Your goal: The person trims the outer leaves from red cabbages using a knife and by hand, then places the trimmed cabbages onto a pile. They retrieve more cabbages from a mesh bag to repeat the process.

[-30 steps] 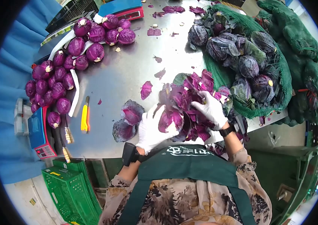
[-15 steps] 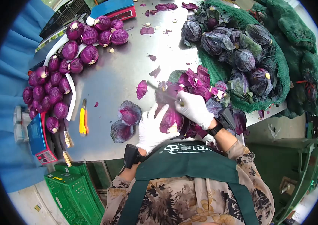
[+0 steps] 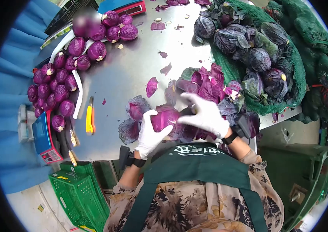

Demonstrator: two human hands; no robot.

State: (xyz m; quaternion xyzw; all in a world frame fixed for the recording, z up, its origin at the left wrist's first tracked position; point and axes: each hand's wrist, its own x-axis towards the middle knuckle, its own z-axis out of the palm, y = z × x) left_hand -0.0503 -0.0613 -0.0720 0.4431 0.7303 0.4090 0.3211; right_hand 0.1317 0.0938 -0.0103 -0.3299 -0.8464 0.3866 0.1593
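Observation:
A red cabbage head [image 3: 165, 118] lies in the grip of my gloved left hand [image 3: 151, 136], with fingers over its left side and the thumb along its near side. My gloved right hand [image 3: 207, 117] is at the cabbage's right side, thumb and fingers curved around something dark and blurred that I cannot make out. Purple trimmed leaves [image 3: 210, 83] are heaped just beyond the right hand. Darker outer leaves [image 3: 129, 130] lie left of the cabbage. A yellow box cutter [image 3: 90, 119] rests on the metal table further left.
Trimmed red cabbages [image 3: 61, 92] are piled along the left side, near a blue-and-red scale [image 3: 42, 135]. Untrimmed cabbages [image 3: 260, 60] fill an open green net bag [image 3: 299, 83] at right. A green crate [image 3: 77, 197] stands below the table [image 3: 110, 85]; a green bin [image 3: 291, 170] is at lower right.
The blurred blade at my right hand no longer shows clearly. My right hand's fingers have spread and moved to the right. My left hand and the cabbage have shifted slightly left.

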